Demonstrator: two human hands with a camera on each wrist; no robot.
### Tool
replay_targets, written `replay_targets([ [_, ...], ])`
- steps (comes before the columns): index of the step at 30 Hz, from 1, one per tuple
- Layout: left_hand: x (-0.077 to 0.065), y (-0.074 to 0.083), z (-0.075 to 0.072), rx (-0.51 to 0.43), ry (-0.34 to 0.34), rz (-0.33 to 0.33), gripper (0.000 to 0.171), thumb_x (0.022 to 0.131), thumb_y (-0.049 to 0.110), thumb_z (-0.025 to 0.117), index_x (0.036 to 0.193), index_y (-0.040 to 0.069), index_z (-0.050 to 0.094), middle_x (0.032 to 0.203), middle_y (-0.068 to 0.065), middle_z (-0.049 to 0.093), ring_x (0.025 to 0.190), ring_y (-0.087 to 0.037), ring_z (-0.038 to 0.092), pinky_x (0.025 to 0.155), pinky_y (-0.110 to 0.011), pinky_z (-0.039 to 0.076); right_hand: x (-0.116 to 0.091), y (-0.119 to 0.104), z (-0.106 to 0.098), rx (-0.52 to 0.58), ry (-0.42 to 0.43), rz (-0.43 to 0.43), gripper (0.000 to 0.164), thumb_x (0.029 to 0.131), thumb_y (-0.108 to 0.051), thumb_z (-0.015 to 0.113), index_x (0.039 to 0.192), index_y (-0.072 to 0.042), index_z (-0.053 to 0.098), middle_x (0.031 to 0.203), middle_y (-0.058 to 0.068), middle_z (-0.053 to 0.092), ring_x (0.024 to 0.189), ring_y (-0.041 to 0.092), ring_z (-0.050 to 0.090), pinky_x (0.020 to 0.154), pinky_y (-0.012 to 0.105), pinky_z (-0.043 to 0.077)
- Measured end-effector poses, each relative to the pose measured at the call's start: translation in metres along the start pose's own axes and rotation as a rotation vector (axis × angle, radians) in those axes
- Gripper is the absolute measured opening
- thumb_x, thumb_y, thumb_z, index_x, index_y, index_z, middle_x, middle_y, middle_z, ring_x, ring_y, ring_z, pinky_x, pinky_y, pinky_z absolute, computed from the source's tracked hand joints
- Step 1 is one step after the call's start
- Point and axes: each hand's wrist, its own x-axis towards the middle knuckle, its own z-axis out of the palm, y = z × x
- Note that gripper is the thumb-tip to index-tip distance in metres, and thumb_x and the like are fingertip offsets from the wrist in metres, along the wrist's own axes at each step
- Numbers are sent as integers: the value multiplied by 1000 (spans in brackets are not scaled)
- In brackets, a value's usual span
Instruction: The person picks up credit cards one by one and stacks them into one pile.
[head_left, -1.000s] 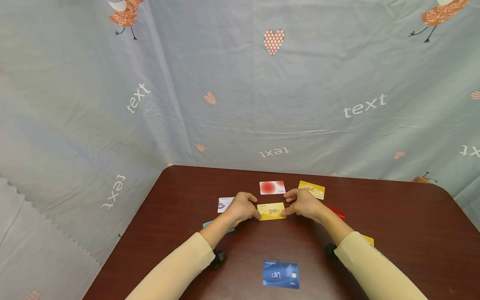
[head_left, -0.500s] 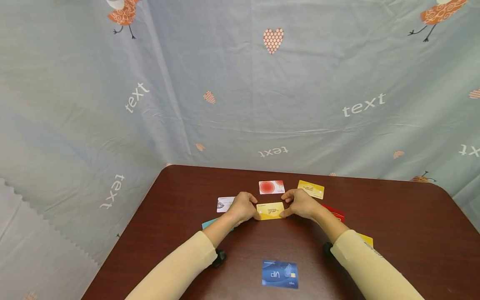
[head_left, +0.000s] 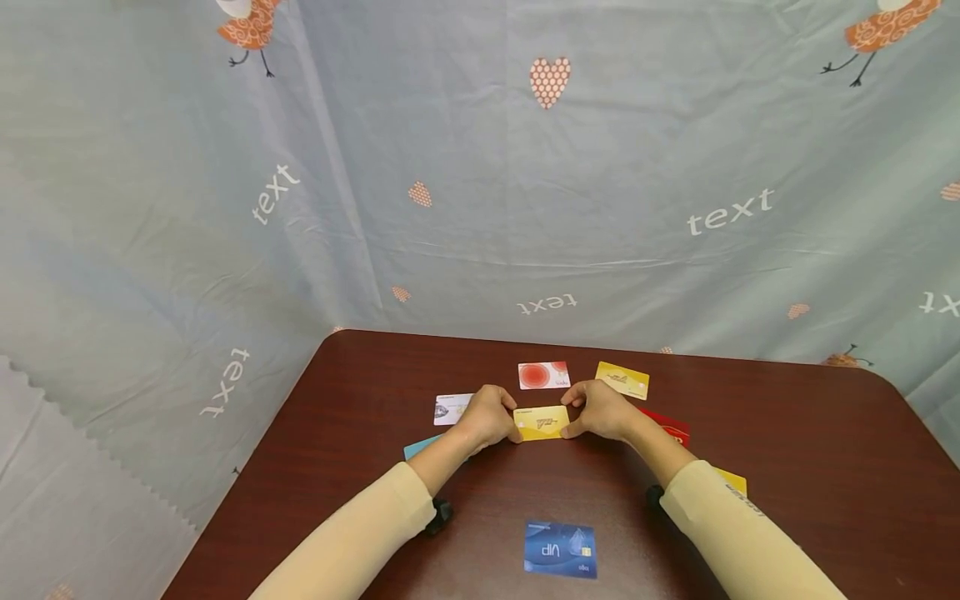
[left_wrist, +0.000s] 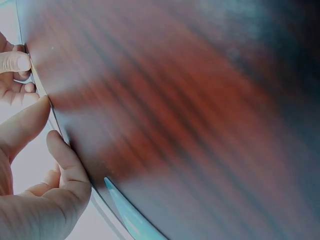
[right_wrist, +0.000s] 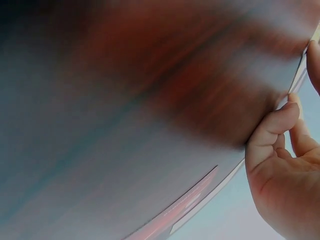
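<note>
A yellow card (head_left: 542, 422) lies between my two hands on the dark wooden table (head_left: 360, 517). At its left end, my left hand (head_left: 489, 414) holds it with thumb and forefinger near the corners. My right hand (head_left: 604, 410) does the same at the right end. In the left wrist view, the left hand (left_wrist: 55, 180) has one fingertip against the card's edge and its other fingers low at the tabletop. The right wrist view shows the right hand (right_wrist: 285, 160) with curled fingers by the card's thin edge. Whether the card is slightly raised cannot be told.
Around the hands lie a white-and-red card (head_left: 543, 375), another yellow card (head_left: 624, 379), a white card (head_left: 452, 408), a partly covered teal card (head_left: 422, 447), a red card (head_left: 669, 425), and a yellow card (head_left: 732, 481) under the right sleeve. A blue VIP card (head_left: 560, 550) lies nearest me.
My right hand's fingers have drawn in slightly against the card's right end. The left hand and the yellow card have hardly moved.
</note>
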Motion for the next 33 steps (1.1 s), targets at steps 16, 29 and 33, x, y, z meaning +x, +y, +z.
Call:
replay_targets([
  [16,-2,2,-1,20,-10,12,51,64,-14,91,108,-6,67,99,-13,64,85,-24,56,73,-33,57,0,0,0,-56,0,8,39,75,-3,93,106,-1,69,106,10,63,103,26,56,98,44,50],
  [29,-4,-2,1,64,-42,87,50,66,-14,91,107,-6,64,81,-10,61,68,-19,54,57,-27,49,-5,-1,4,-3,28,21,45,73,1,93,107,1,66,96,9,64,89,22,58,81,33,52],
  [33,-4,-2,1,70,-19,111,49,66,-14,91,106,-5,63,73,-8,60,60,-17,53,52,-25,46,-6,-1,5,-6,53,17,46,73,1,93,110,1,66,90,7,64,83,20,58,74,30,50],
])
